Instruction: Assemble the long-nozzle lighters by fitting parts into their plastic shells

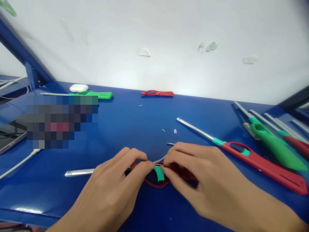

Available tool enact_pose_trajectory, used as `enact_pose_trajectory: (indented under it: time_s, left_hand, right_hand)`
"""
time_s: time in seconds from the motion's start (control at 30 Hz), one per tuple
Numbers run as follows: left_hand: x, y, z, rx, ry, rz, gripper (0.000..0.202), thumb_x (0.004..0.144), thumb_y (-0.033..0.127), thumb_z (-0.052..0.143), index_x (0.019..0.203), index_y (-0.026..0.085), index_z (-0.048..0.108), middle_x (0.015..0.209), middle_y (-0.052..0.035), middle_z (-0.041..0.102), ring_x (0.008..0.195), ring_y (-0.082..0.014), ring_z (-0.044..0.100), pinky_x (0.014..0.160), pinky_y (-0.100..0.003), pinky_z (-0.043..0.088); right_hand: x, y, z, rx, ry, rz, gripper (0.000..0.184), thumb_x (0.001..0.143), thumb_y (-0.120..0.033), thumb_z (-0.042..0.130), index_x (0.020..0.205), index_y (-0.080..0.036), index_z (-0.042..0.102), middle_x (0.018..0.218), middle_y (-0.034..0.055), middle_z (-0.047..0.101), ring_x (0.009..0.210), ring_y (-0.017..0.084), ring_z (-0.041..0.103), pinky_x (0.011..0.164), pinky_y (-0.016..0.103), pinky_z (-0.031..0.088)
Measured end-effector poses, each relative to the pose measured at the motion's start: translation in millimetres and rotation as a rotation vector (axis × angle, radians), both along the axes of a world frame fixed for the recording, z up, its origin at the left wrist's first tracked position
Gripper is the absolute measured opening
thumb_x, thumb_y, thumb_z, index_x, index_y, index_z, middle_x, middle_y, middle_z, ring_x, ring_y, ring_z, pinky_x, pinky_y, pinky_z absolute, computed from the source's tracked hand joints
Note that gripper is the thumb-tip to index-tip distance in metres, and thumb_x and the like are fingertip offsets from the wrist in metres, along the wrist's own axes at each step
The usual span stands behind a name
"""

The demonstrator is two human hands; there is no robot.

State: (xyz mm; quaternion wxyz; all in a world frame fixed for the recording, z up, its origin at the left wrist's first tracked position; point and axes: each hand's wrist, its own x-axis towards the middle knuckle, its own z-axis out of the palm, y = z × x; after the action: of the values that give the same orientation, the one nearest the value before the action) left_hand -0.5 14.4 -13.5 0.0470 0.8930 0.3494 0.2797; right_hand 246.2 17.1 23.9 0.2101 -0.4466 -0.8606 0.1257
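A red utility lighter [155,186] lies low on the blue table in front of me, its body partly covered by my fingers. Its silver tube [78,173] points left, and a teal trigger [160,174] shows in the middle opening. My left hand [113,187] is closed around the lighter near the tube end, with thumb and forefinger by the trigger. My right hand [205,180] pinches at the lighter just right of the trigger; what its fingertips grip is hidden. A thin pale wire [160,159] arcs between both hands. Beyond the right fingers a thin metal rod [170,144] sticks out.
On the right lie a red lighter [265,169], a green lighter [277,145] and several more. A red casing [156,93] lies by the wall, with small pins [163,130] nearer. A green lighter [103,95], white case [79,87] and cable [21,164] are left.
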Motion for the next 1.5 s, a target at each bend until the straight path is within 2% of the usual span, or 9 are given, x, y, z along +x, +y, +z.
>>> enact_pose_trajectory:
  time_s: [0.1,0.2,0.5,0.67,0.93,1.1,1.2,1.3,1.5]
  left_hand:
    - [-0.6,0.8,-1.0,0.032,-0.002,-0.005,0.036,0.105,-0.001,0.046,0.124,0.022,0.065,0.110,-0.0032,0.070,0.089,-0.0171,0.065,0.078,-0.032,0.055]
    - [-0.6,1.4,-1.4,0.064,0.005,0.009,0.037,0.103,-0.002,0.047,0.124,0.021,0.067,0.109,-0.0041,0.070,0.087,-0.0172,0.064,0.074,-0.030,0.055]
    - [0.9,2.2,-3.6,0.037,-0.003,0.021,0.030,0.110,0.006,0.046,0.124,0.024,0.066,0.108,-0.0037,0.070,0.084,-0.0182,0.063,0.069,-0.030,0.057]
    - [2.5,1.5,-3.7,0.031,-0.001,0.027,0.035,0.109,0.004,0.043,0.125,0.027,0.065,0.106,-0.0017,0.071,0.083,-0.0165,0.065,0.070,-0.028,0.058]
    - [-0.6,-1.3,-3.8,-0.028,0.037,-0.012,0.040,0.111,0.007,0.039,0.136,0.028,0.062,0.112,-0.0019,0.069,0.090,-0.0166,0.066,0.078,-0.030,0.056]
    - [-1.1,-0.1,0.9,-0.012,0.079,-0.038,0.040,0.111,0.009,0.038,0.139,0.024,0.062,0.117,-0.0037,0.068,0.093,-0.0173,0.066,0.078,-0.031,0.052]
    - [1.4,1.0,6.8,0.013,0.122,-0.048,0.043,0.110,0.008,0.032,0.137,0.022,0.063,0.117,-0.0043,0.067,0.093,-0.0167,0.067,0.074,-0.029,0.049]
    - [6.6,3.9,11.9,0.047,0.149,-0.056,0.038,0.114,0.013,0.029,0.127,0.022,0.064,0.112,-0.0037,0.068,0.085,-0.0171,0.066,0.066,-0.030,0.046]
    - [18.9,15.9,16.8,0.279,0.126,-0.049,0.051,0.118,0.015,0.020,0.084,0.022,0.058,0.086,-0.0015,0.066,0.065,-0.0172,0.058,0.051,-0.033,0.038]
  right_hand:
    - [-2.1,8.3,10.0,0.090,-0.192,0.133,0.016,0.090,-0.011,0.071,0.094,-0.025,0.078,0.093,0.0008,0.080,0.072,0.021,0.073,0.057,0.038,0.050]
    - [-4.8,16.4,17.8,0.077,-0.301,0.219,0.020,0.083,-0.007,0.073,0.085,-0.026,0.075,0.085,0.0003,0.078,0.069,0.025,0.074,0.049,0.042,0.043]
    - [-6.6,16.4,12.4,0.130,-0.239,0.192,0.020,0.084,-0.007,0.071,0.077,-0.026,0.065,0.070,-0.0018,0.069,0.057,0.021,0.066,0.045,0.040,0.038]
    - [-2.5,15.2,7.6,-0.019,-0.160,0.098,0.026,0.098,-0.015,0.062,0.074,-0.026,0.061,0.072,-0.0030,0.067,0.063,0.019,0.066,0.057,0.037,0.049]
    - [6.4,14.2,10.6,-0.277,0.076,0.028,0.027,0.108,-0.024,0.062,0.085,-0.030,0.076,0.085,-0.0080,0.076,0.079,0.012,0.072,0.072,0.025,0.055]
    - [23.4,1.9,5.2,-0.183,0.158,-0.064,0.003,0.100,-0.039,0.079,0.103,-0.040,0.079,0.109,-0.0135,0.081,0.102,0.011,0.078,0.091,0.021,0.058]
    - [34.4,0.0,0.0,-0.143,0.136,-0.040,0.016,0.095,-0.031,0.085,0.107,-0.039,0.079,0.110,-0.0118,0.080,0.103,0.012,0.078,0.091,0.021,0.059]
    - [39.8,2.1,-4.8,-0.182,0.162,0.027,0.015,0.098,-0.021,0.081,0.102,-0.035,0.079,0.107,-0.0085,0.079,0.096,0.010,0.078,0.091,0.019,0.059]
    - [37.2,-3.7,-15.5,-0.256,0.269,0.000,0.010,0.097,-0.024,0.084,0.097,-0.033,0.079,0.101,-0.0068,0.076,0.086,0.009,0.075,0.079,0.020,0.059]
